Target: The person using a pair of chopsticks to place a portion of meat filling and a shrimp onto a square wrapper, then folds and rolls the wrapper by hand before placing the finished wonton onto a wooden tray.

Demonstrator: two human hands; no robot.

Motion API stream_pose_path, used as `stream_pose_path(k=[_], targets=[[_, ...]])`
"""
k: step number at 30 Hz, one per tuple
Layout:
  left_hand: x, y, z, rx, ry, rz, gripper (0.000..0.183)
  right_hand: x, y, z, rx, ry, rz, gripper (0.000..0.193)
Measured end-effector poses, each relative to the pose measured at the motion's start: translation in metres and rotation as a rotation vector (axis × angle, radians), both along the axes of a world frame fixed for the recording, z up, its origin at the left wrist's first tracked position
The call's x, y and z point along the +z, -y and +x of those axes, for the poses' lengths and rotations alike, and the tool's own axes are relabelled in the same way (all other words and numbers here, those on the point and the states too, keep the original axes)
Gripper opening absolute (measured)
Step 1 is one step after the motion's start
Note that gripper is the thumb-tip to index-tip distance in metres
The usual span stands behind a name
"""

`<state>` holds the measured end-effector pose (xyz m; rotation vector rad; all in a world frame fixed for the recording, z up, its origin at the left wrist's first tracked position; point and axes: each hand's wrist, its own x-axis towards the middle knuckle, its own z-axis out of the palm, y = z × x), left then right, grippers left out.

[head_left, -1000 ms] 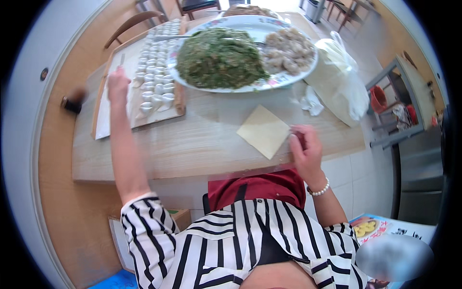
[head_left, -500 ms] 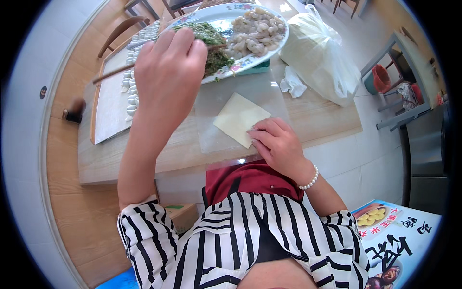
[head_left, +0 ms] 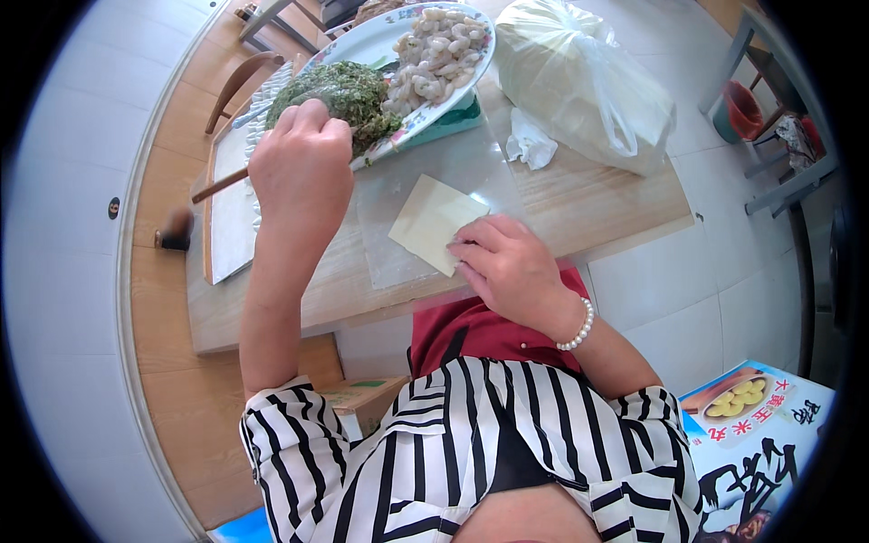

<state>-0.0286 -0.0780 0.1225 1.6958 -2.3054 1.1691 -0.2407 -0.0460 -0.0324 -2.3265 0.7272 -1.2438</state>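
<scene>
My left hand (head_left: 303, 172) is closed around a brown wooden chopstick (head_left: 217, 185) over the near left side of a large flowered oval plate (head_left: 484, 61). Its far end is hidden behind the hand. Chopped green filling (head_left: 339, 95) is heaped on the plate's left part, with peeled raw shrimp (head_left: 434, 54) to the right. My right hand (head_left: 511, 267) pinches the near right corner of a pale yellow square wrapper (head_left: 434, 222). The wrapper lies flat on a clear sheet (head_left: 371, 195) on the table, in front of the plate.
On the left, a white tray (head_left: 231, 226) bears rows of folded dumplings. A green container (head_left: 444, 131) is under the plate. Right of it are a crumpled tissue (head_left: 529, 140) and a full plastic bag (head_left: 588, 90). The wooden table (head_left: 597, 213) ends close to my body.
The whole view has shifted a little. My left hand sits lower against the filling, and the chopstick's tip, visible before, is now out of sight. My right hand stays at the wrapper's corner.
</scene>
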Motion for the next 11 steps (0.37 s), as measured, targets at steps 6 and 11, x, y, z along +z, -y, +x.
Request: stream_pose_path(k=[6,11], targets=[[-0.018,-0.001,0.006,-0.046,-0.119,-0.077,0.003,0.001,0.001,0.000,0.030,-0.006,0.014,0.016],[-0.039,-0.021,0.024,-0.144,-0.608,-0.051,0.008,-0.009,0.001,-0.002,-0.011,-0.025,0.094,0.020]])
